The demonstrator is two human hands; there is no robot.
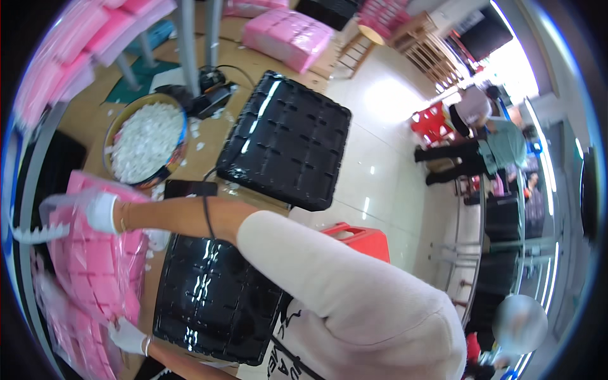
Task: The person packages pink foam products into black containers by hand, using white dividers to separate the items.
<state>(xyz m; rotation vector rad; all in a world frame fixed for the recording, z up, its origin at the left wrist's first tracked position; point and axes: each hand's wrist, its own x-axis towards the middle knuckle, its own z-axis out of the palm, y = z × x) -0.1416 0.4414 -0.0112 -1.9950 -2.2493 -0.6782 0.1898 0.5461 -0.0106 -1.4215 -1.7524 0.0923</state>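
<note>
My right hand (103, 213), in a white glove, reaches across to the upper part of a clear plastic bag (58, 204) around a pink, ridged block-like pack (95, 253). Its fingers are mostly turned away, so their grip is hidden. Lower down, my left hand (130, 336), also gloved, has its fingertips pinched at the bag's near edge. A pale, toothed strip (42, 234) curves beside the pack. Below lies another pink pack in clear film (73, 326).
Two black ridged trays (288, 136) (212, 294) lie beside me. A round tub (172, 166) holds many small white pieces. Grey metal legs (187, 50) stand behind it. More pink packs (289, 38) lie farther off, with a red stool (364, 240) on the floor. Two people (500, 149) work at right.
</note>
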